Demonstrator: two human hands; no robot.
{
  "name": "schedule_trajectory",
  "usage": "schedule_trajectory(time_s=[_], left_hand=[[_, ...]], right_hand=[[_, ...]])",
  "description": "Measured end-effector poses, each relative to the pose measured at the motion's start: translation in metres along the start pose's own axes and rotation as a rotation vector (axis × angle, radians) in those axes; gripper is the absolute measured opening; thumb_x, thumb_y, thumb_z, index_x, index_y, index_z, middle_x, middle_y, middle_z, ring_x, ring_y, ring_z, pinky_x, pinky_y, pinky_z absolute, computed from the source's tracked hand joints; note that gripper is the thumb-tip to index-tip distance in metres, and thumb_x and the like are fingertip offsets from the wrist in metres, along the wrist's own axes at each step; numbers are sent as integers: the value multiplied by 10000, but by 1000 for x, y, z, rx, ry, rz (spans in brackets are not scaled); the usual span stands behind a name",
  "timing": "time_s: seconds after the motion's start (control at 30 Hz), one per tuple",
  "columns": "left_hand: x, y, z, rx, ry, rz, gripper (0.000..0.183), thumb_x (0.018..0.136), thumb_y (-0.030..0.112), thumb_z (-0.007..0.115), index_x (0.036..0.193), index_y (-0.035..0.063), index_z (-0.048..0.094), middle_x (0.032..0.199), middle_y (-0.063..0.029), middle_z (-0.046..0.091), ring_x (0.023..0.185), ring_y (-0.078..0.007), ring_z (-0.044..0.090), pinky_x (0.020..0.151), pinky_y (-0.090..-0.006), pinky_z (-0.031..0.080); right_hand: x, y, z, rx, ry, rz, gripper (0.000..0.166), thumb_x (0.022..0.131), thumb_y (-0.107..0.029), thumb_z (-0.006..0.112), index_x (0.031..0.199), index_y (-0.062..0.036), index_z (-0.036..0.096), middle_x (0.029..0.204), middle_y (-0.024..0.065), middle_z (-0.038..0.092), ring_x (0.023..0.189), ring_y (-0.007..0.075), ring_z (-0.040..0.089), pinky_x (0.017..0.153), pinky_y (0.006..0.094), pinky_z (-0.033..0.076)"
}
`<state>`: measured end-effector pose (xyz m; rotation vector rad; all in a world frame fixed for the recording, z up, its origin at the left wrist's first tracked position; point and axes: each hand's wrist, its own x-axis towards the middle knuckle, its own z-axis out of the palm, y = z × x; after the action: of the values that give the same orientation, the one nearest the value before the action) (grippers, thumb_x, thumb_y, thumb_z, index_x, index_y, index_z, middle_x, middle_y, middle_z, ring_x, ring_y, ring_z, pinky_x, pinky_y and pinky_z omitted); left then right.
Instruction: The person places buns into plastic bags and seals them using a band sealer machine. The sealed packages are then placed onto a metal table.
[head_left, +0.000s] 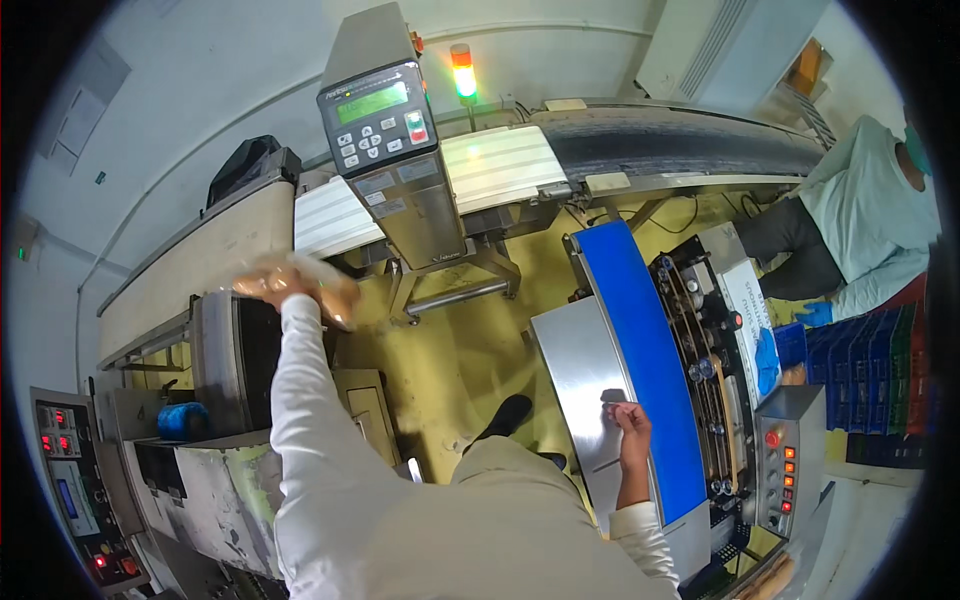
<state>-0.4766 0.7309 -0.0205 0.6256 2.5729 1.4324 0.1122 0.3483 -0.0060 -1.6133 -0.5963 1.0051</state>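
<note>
My left hand (289, 285) grips a clear plastic bag of bread buns (337, 296), blurred, held at the near end of the beige conveyor belt (217, 240). Out over the steel side plate (577, 367) of the blue conveyor belt (637, 360) is my right hand (634, 427), its fingertips pinched around what may be a small dark item, too small to name. Left of centre stands a metal detector head (386, 150) with a lit display, over a white slatted belt (510, 169).
A co-worker (855, 210) with a blue glove is at the right, near stacked plastic crates (862, 367). A continuous sealing machine (705, 375) runs along the blue belt, with a control box (787, 465). A signal light (463, 75) glows behind. Another control panel (79, 487) stands lower left.
</note>
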Motion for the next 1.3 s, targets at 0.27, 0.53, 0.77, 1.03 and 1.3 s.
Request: schedule_trajectory(time_s=[0.27,0.53,0.77,1.03,1.3], left_hand=[[-46,-11,101,-13,-495,172,316,830,298,606,1032,55,600,984,-132,626,842,-246,623,726,-342,510],[-539,-276,-25,805,-2498,1601,386,948,369,405,1194,123,572,1173,-132,612,1077,-282,576,894,-367,456],[-670,-173,-187,1028,-3275,1311,393,961,316,445,1240,58,542,1241,-127,560,1154,-257,514,979,-347,391],[-864,-125,-360,1234,-3254,341,377,938,234,549,1255,35,501,1179,-92,571,1155,-187,513,1008,-331,389],[-1187,-175,-526,639,-3063,349,280,927,276,557,1071,36,558,1026,-90,615,968,-197,597,841,-335,465]], right_hand=[[-32,5,-10,-4,51,59,90,856,-144,628,868,-55,630,858,43,661,779,116,578,689,249,416],[-123,58,-127,22,515,32,57,826,-53,656,861,-37,615,730,22,612,604,81,548,550,230,446],[-311,131,-361,-97,1330,-98,112,788,-76,645,898,-58,642,844,57,657,774,143,610,713,288,479],[-546,150,-651,-946,2032,100,225,786,-232,638,930,-60,630,900,133,625,855,341,583,800,430,459],[-601,206,-810,-202,1551,377,450,825,-401,614,1033,-3,643,867,211,675,819,309,667,748,387,505]])
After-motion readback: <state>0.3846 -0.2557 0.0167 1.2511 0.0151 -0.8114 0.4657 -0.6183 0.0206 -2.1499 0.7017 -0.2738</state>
